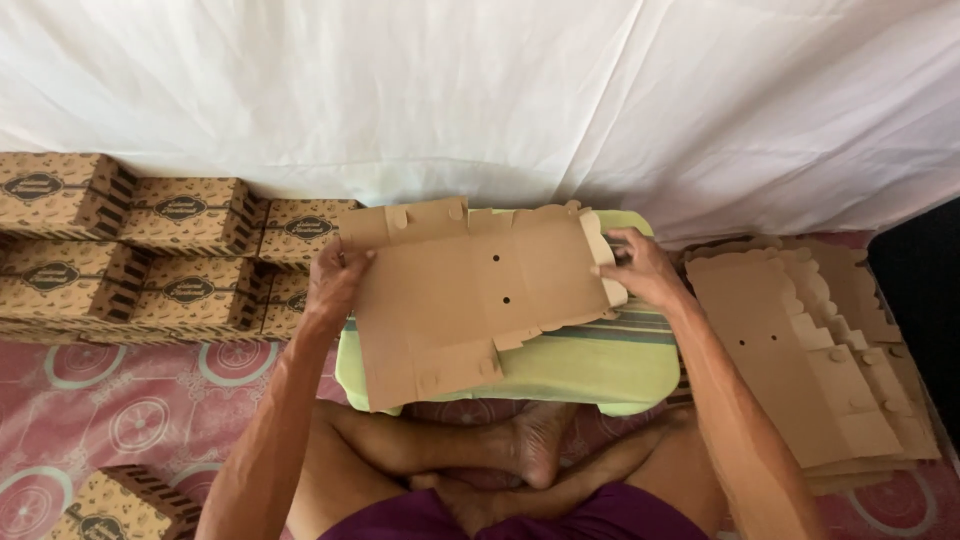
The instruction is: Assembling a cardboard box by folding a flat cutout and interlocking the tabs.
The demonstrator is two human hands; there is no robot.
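the fingers of the right hand (642,268) are bent together and pinch a side flap of a flat cardboard box blank (478,292), at its right edge in the middle of the frame. the fingers of the left hand (334,281) are curled over the left edge of the same sheet, with the thumb on top, so they are clamped on it too. the box blank is brown, unfolded, with small round holes, and it lies tilted on a light green cushion (580,370) with stripes. the cushion sits just above the person's crossed legs at the bottom of the frame. at the right side lies a pile of flat box blanks (800,350). at the left, finished printed boxes (150,250) stand stacked in rows. one more printed box (120,505) sits in the lower left corner. a pink patterned mat (140,400) covers the floor, and a white sheet (480,90) hangs across the top.
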